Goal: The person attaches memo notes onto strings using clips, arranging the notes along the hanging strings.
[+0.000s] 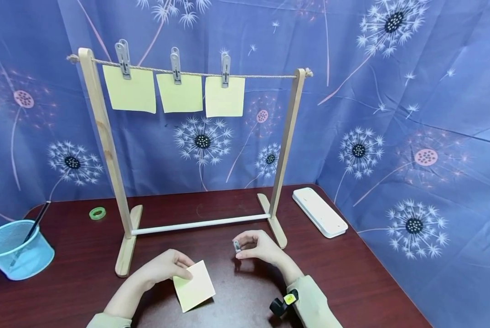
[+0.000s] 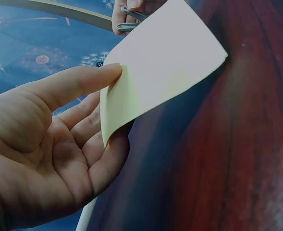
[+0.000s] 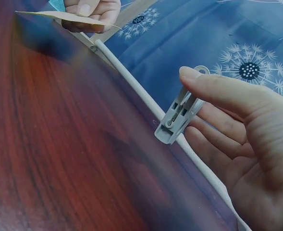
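Note:
A pale yellow sticky note is pinched between the thumb and fingers of my left hand, just above the table; in the left wrist view the sticky note bends near the thumb. To the right, my right hand pinches a grey clothespin by its handle end. The right wrist view shows this clothespin pointing down and away from the fingertips. Behind both hands, three yellow notes hang from a rope, each under its own grey clothespin.
A wooden frame with a white lower bar holds the rope. A blue mesh basket with a black pen or pencil stands left, near a green tape roll. At right lies a white case.

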Demonstrator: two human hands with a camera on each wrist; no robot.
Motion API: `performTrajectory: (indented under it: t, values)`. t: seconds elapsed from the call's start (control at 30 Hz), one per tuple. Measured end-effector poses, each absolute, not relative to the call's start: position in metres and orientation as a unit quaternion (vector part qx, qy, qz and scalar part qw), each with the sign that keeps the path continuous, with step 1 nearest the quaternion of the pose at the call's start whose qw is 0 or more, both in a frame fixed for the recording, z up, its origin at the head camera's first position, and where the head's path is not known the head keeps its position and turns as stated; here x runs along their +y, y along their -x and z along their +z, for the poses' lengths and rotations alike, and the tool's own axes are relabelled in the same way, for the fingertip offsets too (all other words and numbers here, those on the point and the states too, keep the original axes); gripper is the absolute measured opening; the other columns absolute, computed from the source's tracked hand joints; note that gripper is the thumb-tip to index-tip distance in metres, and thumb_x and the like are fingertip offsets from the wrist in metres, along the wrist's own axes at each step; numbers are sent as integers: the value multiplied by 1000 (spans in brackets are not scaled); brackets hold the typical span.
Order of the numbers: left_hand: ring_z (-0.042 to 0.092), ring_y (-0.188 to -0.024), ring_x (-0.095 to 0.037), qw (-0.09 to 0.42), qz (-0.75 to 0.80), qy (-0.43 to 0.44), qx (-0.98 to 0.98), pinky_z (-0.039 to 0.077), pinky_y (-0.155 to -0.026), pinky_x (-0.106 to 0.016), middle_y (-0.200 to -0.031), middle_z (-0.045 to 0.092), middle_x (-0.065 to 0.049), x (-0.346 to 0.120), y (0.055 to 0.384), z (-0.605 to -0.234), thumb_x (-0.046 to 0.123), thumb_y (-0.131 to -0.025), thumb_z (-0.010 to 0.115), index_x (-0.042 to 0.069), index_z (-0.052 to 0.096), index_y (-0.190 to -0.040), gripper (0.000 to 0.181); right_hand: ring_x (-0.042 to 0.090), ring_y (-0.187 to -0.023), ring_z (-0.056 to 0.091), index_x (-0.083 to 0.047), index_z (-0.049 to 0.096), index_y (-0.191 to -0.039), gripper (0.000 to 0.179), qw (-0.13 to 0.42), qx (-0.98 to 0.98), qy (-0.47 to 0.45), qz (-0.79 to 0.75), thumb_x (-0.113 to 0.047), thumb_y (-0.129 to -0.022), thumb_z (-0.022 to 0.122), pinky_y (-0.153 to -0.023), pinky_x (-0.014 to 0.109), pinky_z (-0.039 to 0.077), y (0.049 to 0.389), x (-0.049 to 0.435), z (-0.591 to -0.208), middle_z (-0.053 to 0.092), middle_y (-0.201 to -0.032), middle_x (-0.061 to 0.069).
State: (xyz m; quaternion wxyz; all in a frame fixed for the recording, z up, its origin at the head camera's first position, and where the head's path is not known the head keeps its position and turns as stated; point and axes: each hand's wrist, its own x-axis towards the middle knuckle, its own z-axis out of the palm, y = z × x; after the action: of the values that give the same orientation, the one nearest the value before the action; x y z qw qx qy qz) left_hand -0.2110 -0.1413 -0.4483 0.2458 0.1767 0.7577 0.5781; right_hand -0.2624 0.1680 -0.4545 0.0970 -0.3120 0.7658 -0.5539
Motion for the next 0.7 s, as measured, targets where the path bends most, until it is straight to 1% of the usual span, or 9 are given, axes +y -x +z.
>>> performTrajectory:
  t: [0.2, 0.37, 0.43, 0.53, 0.7]
  values:
    - [65, -72, -8, 240, 583, -194, 752, 54, -63, -23, -83, 72, -4, -140, 212, -445, 3, -82, 68, -16, 64, -106, 31, 0, -85, 64, 14, 61, -113, 38, 80, 760, 334, -553, 1, -81, 76, -79, 22, 53, 262, 168, -451, 67, -95, 30]
    - [63, -72, -7, 226, 578, -196, 760, 52, -64, -23, -82, 71, -1, -138, 212, -441, 5, -83, 67, -14, 65, -105, 29, 1, -85, 65, 14, 60, -112, 37, 79, 756, 335, -558, 3, -80, 75, -78, 21, 53, 261, 168, -447, 67, -94, 29]
    - [63, -73, -8, 216, 574, -193, 766, 52, -65, -23, -82, 70, -1, -137, 212, -440, 6, -83, 68, -12, 66, -105, 29, 1, -85, 65, 15, 59, -112, 38, 84, 755, 332, -559, 4, -79, 74, -77, 21, 53, 262, 168, -445, 68, -93, 26]
    - [62, -75, -10, 200, 568, -187, 776, 51, -66, -24, -82, 69, -1, -135, 213, -437, 8, -84, 68, -10, 66, -106, 29, 0, -86, 64, 16, 58, -113, 39, 85, 753, 334, -561, 5, -79, 73, -79, 22, 54, 264, 169, -441, 68, -94, 24]
    - [62, -78, -11, 154, 570, -164, 790, 51, -68, -25, -85, 69, -2, -129, 215, -432, 10, -84, 69, -8, 67, -106, 29, 2, -87, 66, 17, 58, -111, 38, 63, 746, 350, -564, 5, -78, 74, -83, 25, 56, 270, 172, -432, 67, -94, 30]
